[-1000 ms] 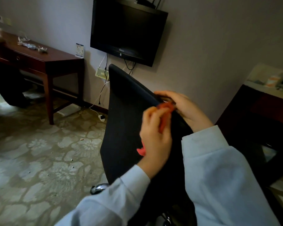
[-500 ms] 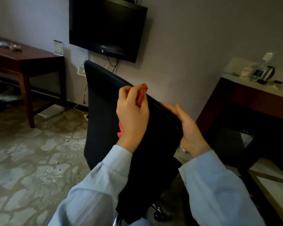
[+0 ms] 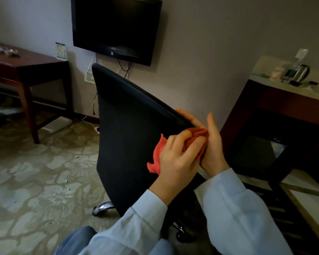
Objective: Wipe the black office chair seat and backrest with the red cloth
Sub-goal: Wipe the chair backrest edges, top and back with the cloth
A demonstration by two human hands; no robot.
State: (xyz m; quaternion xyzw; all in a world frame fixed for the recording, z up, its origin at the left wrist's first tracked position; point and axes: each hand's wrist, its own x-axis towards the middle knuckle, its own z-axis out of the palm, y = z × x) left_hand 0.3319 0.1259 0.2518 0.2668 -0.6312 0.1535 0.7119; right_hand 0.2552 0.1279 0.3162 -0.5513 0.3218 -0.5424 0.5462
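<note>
Left hand (image 3: 175, 161) curled round the cloth (image 3: 157, 153), pressing it on the backrest (image 3: 133, 126) top edge, right hand (image 3: 214, 151) straight-fingered, bracing that edge, touching the cloth

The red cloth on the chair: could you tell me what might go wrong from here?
The red cloth is bunched in the left hand, so little of it may meet the backrest. Its wheeled chrome base could roll under a sideways push, though the right hand touches the edge.
</note>
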